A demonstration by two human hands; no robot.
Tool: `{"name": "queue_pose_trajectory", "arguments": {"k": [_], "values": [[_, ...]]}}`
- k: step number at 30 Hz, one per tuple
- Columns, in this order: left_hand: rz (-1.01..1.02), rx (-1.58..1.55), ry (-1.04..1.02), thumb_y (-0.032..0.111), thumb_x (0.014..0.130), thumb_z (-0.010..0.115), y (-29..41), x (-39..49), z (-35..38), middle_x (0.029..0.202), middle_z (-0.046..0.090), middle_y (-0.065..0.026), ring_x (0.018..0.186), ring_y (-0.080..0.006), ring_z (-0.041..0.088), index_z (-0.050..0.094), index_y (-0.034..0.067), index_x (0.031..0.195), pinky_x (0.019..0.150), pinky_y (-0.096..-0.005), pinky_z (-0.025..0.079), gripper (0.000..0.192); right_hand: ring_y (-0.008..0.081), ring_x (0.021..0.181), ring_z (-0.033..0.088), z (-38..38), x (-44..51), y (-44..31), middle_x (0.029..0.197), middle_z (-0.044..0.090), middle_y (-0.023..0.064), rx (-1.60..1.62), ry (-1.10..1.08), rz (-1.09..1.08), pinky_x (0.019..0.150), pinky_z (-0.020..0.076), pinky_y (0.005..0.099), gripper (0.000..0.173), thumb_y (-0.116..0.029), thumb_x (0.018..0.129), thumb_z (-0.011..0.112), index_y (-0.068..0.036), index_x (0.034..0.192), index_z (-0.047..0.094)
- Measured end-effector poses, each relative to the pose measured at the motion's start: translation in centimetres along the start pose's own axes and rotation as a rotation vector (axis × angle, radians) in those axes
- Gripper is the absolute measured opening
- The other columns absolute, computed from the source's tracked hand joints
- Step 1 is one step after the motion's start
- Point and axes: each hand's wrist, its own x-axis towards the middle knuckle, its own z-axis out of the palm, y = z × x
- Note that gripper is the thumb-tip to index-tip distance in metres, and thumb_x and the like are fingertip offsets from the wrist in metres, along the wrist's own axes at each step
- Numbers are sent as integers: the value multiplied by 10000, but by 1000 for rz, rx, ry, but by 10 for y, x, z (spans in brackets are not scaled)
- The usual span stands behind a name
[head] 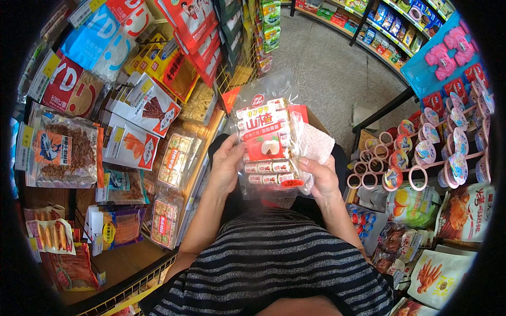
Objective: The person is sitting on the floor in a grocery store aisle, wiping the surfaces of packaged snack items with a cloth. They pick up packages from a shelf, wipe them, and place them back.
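Note:
Both hands hold a clear plastic bag of hawthorn roll candy (269, 148) up in front of my body, its printed front facing me. My left hand (228, 164) pinches the bag's left edge with the thumb on top. At the lower right edge, my right hand (322, 173) grips the bag with its thumb on the front. A pale pink and white cloth (316, 144) is also in my right hand, behind the bag. Beneath the bag, a cardboard box (316, 120) partly shows, along with something red whose kind I cannot tell.
On my left, a shelf rack (215, 136) carries hanging snack packets (65, 148) and boxed pastries (176, 160). To the right, hooks hold small lidded cups (458, 146) above bagged snacks (466, 213). Grey floor (320, 51) runs ahead towards stocked shelves (389, 25).

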Motion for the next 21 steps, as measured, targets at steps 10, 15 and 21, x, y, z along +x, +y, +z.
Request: {"name": "queue_pose_trajectory", "arguments": {"k": [10,15,21], "values": [[-144,-390,7,437,916,462,-34,2,4,850,596,-15,725,-155,572,409,11,1292,678,-302,453,571,216,1009,585,23,-10,-4,1132,593,131,-99,-121,-31,884,463,348,529,-74,762,691,44,1231,477],[-262,-971,-662,325,921,469,-35,11,-12,653,444,9,535,-92,429,399,-22,1303,525,-245,375,520,198,929,615,18,-5,-10,1058,623,130,-159,-5,-81,824,492,328,408,-55,786,660,52,1158,531],[-250,-872,-682,361,907,481,-34,6,-7,635,450,10,530,-105,452,367,-46,1321,550,-265,368,592,132,863,597,22,2,-5,1001,631,89,-369,70,-156,739,488,270,291,-50,842,611,41,1115,565]]}}
